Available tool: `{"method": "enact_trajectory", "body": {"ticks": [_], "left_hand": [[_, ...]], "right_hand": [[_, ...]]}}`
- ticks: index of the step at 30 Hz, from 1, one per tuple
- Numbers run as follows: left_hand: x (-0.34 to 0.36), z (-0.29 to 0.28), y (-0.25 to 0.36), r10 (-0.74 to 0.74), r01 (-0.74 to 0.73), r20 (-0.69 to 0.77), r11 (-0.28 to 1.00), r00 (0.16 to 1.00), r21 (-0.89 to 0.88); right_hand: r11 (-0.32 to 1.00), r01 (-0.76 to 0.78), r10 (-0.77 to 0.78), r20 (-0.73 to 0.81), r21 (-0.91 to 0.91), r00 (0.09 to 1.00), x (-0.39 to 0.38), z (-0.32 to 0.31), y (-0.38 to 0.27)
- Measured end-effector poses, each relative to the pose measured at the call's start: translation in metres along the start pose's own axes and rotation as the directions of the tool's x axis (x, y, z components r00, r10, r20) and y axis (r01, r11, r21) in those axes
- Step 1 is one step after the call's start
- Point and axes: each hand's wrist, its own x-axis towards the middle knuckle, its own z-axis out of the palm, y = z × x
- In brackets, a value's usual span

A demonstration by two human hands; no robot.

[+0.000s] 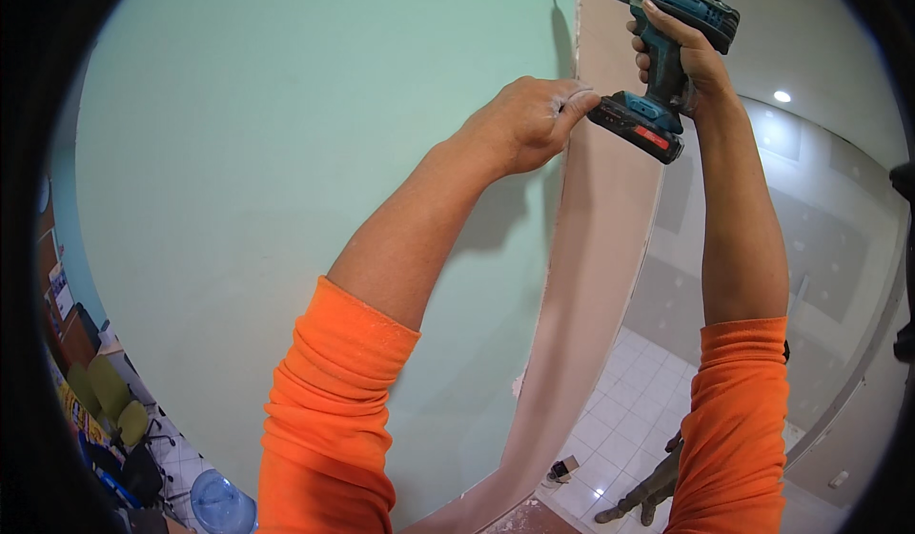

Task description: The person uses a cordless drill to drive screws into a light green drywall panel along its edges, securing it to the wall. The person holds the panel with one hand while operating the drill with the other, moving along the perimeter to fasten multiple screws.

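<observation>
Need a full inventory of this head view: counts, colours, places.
Cordless drill: 1, teal and black, top right
Battery pack: 1, black with red label, on the drill's base
Wall board: 1, pale green, centre and left
Edge strip: 1, pinkish beige, right of the board
Downlight: 1, white, ceiling at right
Floor tiles: many, white, lower right
Co-worker's legs: 1 pair, drab trousers, lower right
Chair: at least 1, green, lower left
Plastic jug: 1, translucent blue, bottom left
Sleeves: 2, orange, lower half
Right hand: 1, bare, gripping drill
Left hand: 1, bare, beside battery; grip unclear
</observation>
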Motion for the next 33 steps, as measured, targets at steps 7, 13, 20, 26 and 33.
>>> {"method": "enact_trajectory", "body": {"ticks": [7, 13, 20, 26, 33], "left_hand": [[-0.001, -0.004, 0.002, 0.000, 0.000, 0.010, 1.000, 1.000, -0.009], [-0.002, -0.004, 0.004, -0.016, 0.016, 0.016, 1.000, 1.000, -0.008], [-0.007, -0.003, -0.016, 0.027, -0.028, 0.028, 0.999, 0.999, 0.025], [-0.004, 0.002, -0.014, -0.025, 0.024, 0.039, 0.999, 0.999, 0.043], [-0.004, 0.000, -0.008, -0.031, 0.030, 0.034, 0.999, 0.999, 0.017]], "right_hand": [[1.000, -0.012, 0.012, 0.004, -0.001, 1.000, -0.001, 0.002, -0.003], [1.000, -0.007, 0.007, 0.010, -0.023, 1.000, -0.002, 0.001, -0.007], [0.983, 0.011, -0.002, 0.051, -0.186, 0.999, 0.010, 0.001, -0.006], [0.986, -0.001, 0.012, 0.066, -0.165, 0.998, 0.013, -0.002, -0.007], [0.989, 0.014, -0.005, 0.058, -0.144, 0.998, 0.007, 0.000, -0.010]]}}
